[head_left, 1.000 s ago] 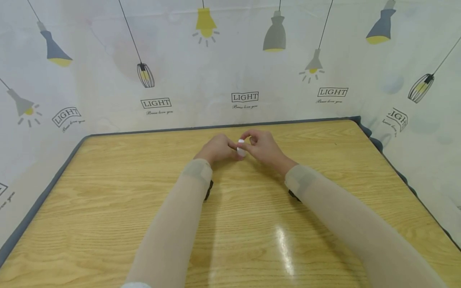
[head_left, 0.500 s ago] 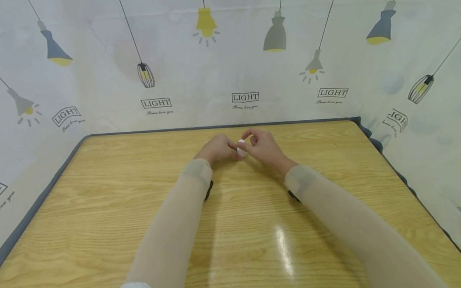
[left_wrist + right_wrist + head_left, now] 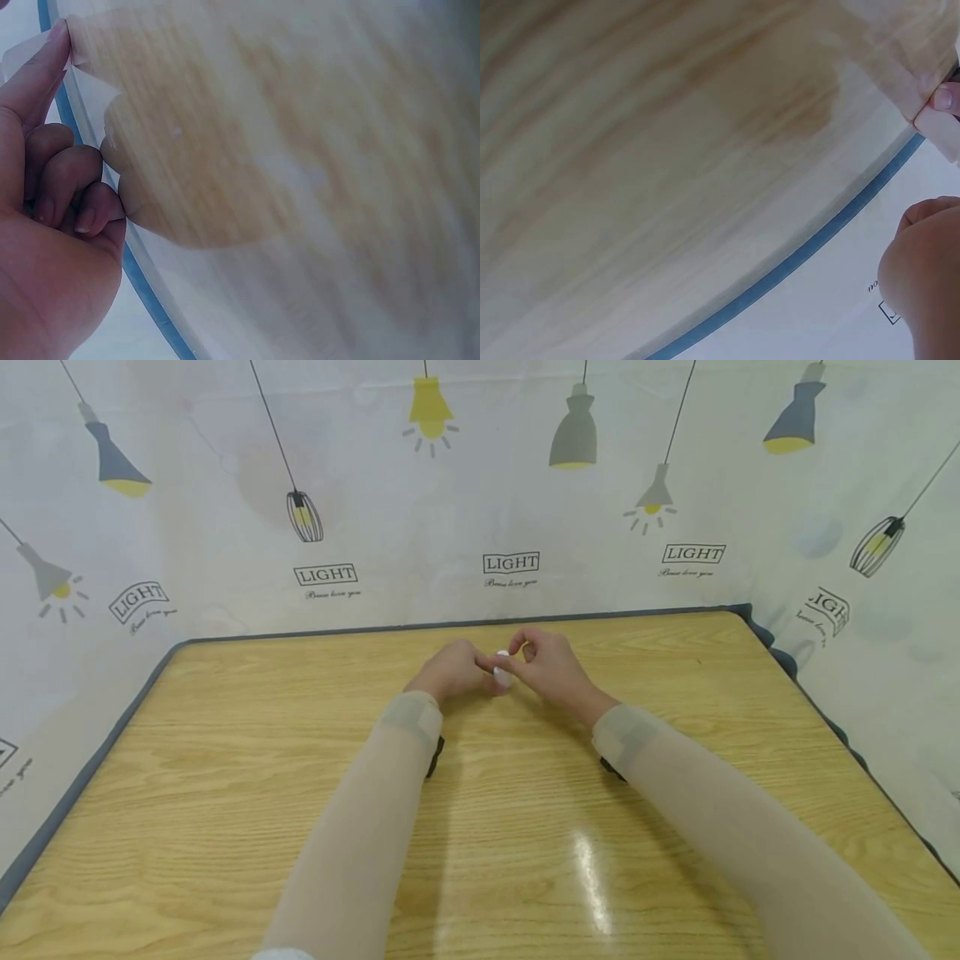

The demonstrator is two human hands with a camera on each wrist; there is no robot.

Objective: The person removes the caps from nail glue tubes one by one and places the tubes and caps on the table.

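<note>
A small white object [image 3: 502, 677], whitish and slightly see-through at its lower part with a whiter top, is between the two hands near the far side of the table. My left hand [image 3: 453, 668] pinches it; in the left wrist view the hand's [image 3: 52, 202] forefinger and thumb reach to the pale piece [image 3: 22, 58] while the other fingers are curled in. My right hand [image 3: 551, 667] lays its thumb across the object's upper part, its bent forefinger raised apart from the top. In the right wrist view, the white piece [image 3: 939, 129] shows beside a fingertip; the right hand's [image 3: 926, 262] fingertips are hidden.
A glossy wood-grain table [image 3: 300, 777] lies under both arms, edged by a blue-grey border [image 3: 360, 631]. Behind it hangs a pale cloth [image 3: 420, 510] printed with lamps. Dark pieces [image 3: 435, 758] show beneath the cuffs.
My right forefinger has lifted slightly away to the right from the object's top. The left hand and the object stay almost where they were.
</note>
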